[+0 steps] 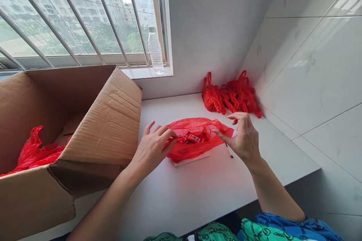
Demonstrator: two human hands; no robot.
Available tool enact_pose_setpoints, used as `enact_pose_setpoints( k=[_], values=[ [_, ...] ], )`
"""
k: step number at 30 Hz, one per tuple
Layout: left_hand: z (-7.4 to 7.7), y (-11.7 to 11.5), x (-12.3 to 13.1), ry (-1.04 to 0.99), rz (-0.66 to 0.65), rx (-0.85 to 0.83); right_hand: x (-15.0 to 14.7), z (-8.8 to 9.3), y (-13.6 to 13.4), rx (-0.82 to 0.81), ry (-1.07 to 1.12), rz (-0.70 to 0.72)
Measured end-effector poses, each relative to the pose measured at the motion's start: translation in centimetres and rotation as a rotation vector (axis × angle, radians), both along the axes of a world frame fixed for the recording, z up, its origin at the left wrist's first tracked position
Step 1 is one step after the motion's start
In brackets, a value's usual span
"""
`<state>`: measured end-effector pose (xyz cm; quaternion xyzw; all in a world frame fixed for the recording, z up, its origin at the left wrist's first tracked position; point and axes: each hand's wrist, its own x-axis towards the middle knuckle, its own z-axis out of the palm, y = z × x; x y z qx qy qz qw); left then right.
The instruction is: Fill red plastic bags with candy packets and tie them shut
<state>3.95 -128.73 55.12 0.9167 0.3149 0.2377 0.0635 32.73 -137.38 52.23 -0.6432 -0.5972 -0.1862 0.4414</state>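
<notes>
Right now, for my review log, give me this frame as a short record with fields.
left hand: pinches the left edge of the red bag on the counter
right hand: pinches its right edge, other fingers spread
inside bag: red packets
at left: open cardboard box holding red plastic
back corner: heap of red bags
windowsill: clear bottle, upright
</notes>
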Motion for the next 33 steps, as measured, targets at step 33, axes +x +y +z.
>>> enact_pose_setpoints(
  k=[33],
  values=[
    [2.0, 0.5, 4.2, -0.591, -0.040, -0.376, -8.7, 3.6, 7.2, -0.301, 0.870, 0.935]
  ],
)
